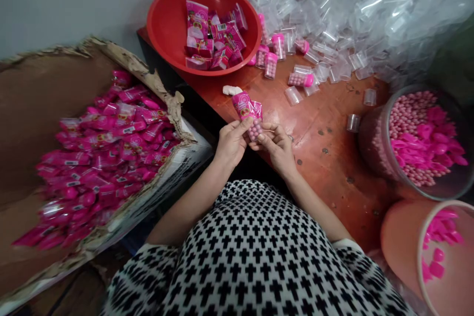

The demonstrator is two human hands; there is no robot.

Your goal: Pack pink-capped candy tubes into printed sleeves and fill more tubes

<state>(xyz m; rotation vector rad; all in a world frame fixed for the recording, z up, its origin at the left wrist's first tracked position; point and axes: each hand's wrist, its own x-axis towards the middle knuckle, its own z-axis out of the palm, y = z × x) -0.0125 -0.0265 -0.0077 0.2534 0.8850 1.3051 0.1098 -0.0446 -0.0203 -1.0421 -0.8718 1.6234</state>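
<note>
My left hand (230,142) pinches a pink printed packet (244,105) by its lower edge, fingers closed on it. Beside it, my right hand (277,147) grips a small clear tube filled with pink candy balls (255,130), whose top sits at the packet's mouth. Both hands meet over the near edge of the reddish wooden table (326,128). Behind them stands a red bowl (166,24) holding several more pink packets. Filled tubes with pink caps (272,59) stand and lie just right of the bowl.
A torn cardboard box (155,79) at my left is heaped with pink packets. Empty clear tubes (351,15) pile up at the back right. A clear tub of pink balls and caps (418,138) and a pink bucket of caps (403,237) sit at right.
</note>
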